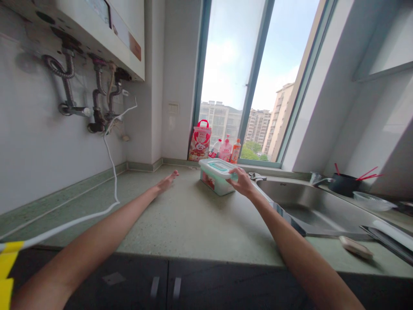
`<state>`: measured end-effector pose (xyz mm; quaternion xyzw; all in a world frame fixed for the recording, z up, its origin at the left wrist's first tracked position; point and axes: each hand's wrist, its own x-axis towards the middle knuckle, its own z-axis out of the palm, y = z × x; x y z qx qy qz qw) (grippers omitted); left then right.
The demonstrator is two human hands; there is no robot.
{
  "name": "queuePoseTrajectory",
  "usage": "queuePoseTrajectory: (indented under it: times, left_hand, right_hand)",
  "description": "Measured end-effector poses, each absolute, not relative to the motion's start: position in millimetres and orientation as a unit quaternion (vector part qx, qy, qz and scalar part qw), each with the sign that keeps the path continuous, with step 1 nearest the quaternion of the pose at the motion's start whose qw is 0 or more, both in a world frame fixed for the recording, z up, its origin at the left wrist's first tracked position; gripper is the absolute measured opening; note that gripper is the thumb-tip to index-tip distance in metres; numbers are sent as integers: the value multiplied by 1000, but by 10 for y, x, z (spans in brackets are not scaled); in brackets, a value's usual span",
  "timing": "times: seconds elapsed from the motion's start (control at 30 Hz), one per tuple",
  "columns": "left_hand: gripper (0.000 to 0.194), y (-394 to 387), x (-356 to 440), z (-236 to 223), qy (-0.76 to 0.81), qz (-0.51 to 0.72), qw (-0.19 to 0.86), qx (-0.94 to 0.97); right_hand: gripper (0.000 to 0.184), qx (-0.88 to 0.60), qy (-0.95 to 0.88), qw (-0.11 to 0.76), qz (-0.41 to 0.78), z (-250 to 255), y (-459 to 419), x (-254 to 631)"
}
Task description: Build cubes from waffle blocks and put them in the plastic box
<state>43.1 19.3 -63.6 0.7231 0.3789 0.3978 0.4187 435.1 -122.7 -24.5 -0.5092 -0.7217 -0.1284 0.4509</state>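
A rectangular plastic storage container (217,185) with a white and green lid stands on the green speckled countertop (193,224) below the window. At its right end, my right hand (240,183) grips the lid's edge, thumb and fingers around the corner. My left hand (167,181) reaches over the counter to the left of the container, apart from it. Its fingers are stretched out and slightly blurred, with nothing in them. What the container holds is hidden by its lid and label.
Behind the container stand a red-handled bag (200,144), a pink pump bottle (226,149) and an orange bottle (236,151). A steel sink (309,206) lies to the right, with a sponge-like block (355,248) in front. A white cable (115,181) crosses the counter's left side.
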Motion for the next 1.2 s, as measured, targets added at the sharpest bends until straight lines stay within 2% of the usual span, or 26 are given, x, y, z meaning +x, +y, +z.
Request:
queuePoseTrajectory:
  times: [0.13,0.23,0.33,0.5,0.6,0.7,0.77,0.87,0.97,1.07,1.2]
  left_hand:
    - [84,102,343,-470,327,446,526,647]
    - [82,-30,328,-359,253,451,604,606]
    - [76,-142,348,-299,226,430,632,604]
    - [72,-216,373,-238,248,413,599,640]
    - [77,-245,412,-209,247,446,576,639]
    - [80,-298,467,-189,233,481,564,629]
    - [76,-335,494,-176,230,494,564,620]
    - [64,-366,513,-154,250,511,564,599]
    - [62,-359,519,-136,270,510,558,596]
    - [62,-329,518,-132,269,513,535,615]
    - [64,-251,495,-183,267,508,496,651]
  right_hand:
    - [33,-367,-795,480,53,-189,-1348,4066]
    - [40,-323,-802,484,131,-191,-1424,3867]
    - [49,-358,-804,454,138,-156,-1519,3785]
    - [68,-470,-808,351,56,15,-1690,3978]
    - [81,-471,-797,355,133,66,-1693,4127]
    - [68,-463,-754,392,252,36,-1647,4126]
    - [56,-467,-710,435,297,-6,-1612,4034]
    - [49,-487,-650,497,306,-60,-1551,3870]
    - [42,-508,-620,531,274,-107,-1479,3813]
    - [30,-536,-612,517,269,-201,-1415,3854]
    - [30,-543,-622,475,303,-408,-1344,3883]
